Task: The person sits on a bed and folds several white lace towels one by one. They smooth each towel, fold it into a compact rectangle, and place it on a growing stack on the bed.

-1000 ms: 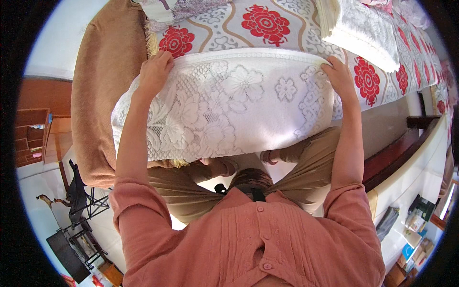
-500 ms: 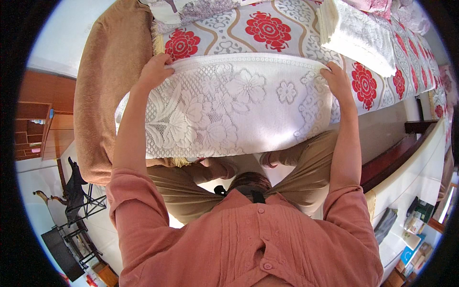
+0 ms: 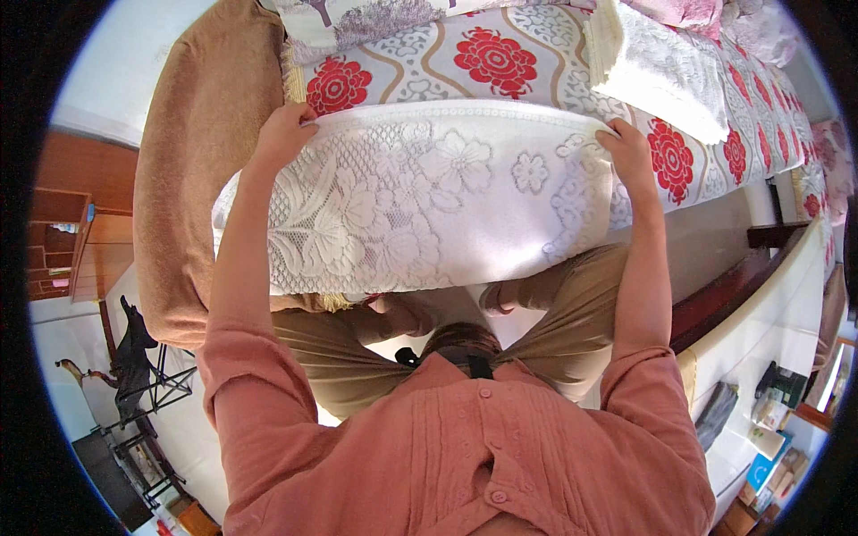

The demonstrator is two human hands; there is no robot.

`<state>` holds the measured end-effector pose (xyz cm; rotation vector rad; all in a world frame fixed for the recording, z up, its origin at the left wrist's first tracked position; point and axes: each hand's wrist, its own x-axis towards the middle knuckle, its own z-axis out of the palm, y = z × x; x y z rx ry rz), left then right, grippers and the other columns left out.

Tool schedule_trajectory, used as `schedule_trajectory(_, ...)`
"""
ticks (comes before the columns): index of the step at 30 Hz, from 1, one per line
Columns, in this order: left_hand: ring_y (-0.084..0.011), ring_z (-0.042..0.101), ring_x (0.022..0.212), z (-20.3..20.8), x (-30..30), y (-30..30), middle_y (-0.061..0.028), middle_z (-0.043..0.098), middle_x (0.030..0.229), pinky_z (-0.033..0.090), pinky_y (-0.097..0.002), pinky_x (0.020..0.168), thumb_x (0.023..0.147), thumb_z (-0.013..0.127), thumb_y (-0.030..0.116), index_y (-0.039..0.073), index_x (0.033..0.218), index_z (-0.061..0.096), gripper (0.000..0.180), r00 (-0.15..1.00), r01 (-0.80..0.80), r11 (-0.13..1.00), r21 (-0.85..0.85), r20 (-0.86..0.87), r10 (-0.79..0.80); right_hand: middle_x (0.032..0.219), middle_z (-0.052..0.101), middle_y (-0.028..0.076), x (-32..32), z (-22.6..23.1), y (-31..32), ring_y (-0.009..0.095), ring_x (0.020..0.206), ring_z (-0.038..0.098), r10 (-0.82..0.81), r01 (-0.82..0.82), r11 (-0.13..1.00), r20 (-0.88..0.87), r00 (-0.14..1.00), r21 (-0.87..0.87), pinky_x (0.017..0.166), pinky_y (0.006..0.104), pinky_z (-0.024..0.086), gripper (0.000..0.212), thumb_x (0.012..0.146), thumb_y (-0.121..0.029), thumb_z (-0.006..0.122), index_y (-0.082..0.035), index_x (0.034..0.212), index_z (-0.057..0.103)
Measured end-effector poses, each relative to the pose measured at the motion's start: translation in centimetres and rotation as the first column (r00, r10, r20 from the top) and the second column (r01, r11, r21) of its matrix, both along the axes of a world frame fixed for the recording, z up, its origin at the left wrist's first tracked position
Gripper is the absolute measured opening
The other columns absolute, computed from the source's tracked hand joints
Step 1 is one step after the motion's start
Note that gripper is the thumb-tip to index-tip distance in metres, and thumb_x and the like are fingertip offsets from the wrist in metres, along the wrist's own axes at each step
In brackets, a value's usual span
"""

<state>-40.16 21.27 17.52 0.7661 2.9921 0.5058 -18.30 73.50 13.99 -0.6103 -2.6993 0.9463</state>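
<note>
A white lace cloth (image 3: 402, 196) with a raised flower pattern stretches between my two hands, its far edge pulled nearly straight. At its far left corner, my left hand (image 3: 288, 136) pinches the edge. My right hand (image 3: 628, 147) grips the far right corner with thumb and fingers closed. The near part of the cloth hangs down in front of my knees. Just beyond it lies a sofa cover (image 3: 536, 94) with red flowers and grey scrolls on white.
A brown plush armrest (image 3: 183, 196) borders the left. Folded white cloth (image 3: 666, 71) lies at the far right on the seat, near a patterned cushion (image 3: 366, 20). Right of me stands a pale-topped table (image 3: 760, 313) with a dark red frame. Black folding stands (image 3: 143, 366) are at left.
The view has shifted very slightly. Both hands keep their hold on the lace cloth, which stays spread in nearly the same place.
</note>
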Motion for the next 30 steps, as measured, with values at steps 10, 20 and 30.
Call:
schedule_trajectory(10,-0.0108,0.054,0.098,15.1,12.5,-5.2,-0.0012,0.062,0.1,0.044,-0.0241,0.084,0.098,0.061,0.014,0.006,0.108,0.063,0.014,0.99,-0.064,0.86,0.507,-0.079,0.12,0.082,0.067,-0.002,5.7,13.4,-4.4,0.006,0.072,0.057,-0.108,-0.049,0.877,-0.296,0.949,-0.478,0.067,0.0194,0.044,0.015,0.092,-0.012,0.066,-0.003,0.104,0.07)
schedule_trajectory(20,0.0002,0.053,0.079,23.3,15.7,-10.4,0.0076,0.06,0.09,0.044,-0.0164,0.07,0.094,0.071,0.016,0.01,0.1,0.065,0.01,0.913,-0.009,0.75,0.661,-0.3,0.276,0.092,0.072,0.001,2.8,21.8,-1.4,0.009,0.088,0.062,0.123,-0.354,0.901,-0.634,0.763,-0.251,0.085,0.0238,0.045,0.024,0.093,-0.025,0.069,-0.005,0.105,0.073)
schedule_trajectory(30,-0.0031,0.052,0.078,22.6,8.0,-12.0,0.0043,0.059,0.088,0.041,-0.0182,0.069,0.097,0.065,0.019,0.008,0.104,0.063,0.013,0.966,-0.123,0.912,0.392,-0.162,0.199,0.092,0.066,0.001,-5.5,24.5,-2.9,0.013,0.088,0.061,0.251,-0.371,0.905,-0.441,0.861,-0.209,0.083,0.0281,0.048,0.018,0.09,-0.013,0.066,-0.001,0.103,0.068)
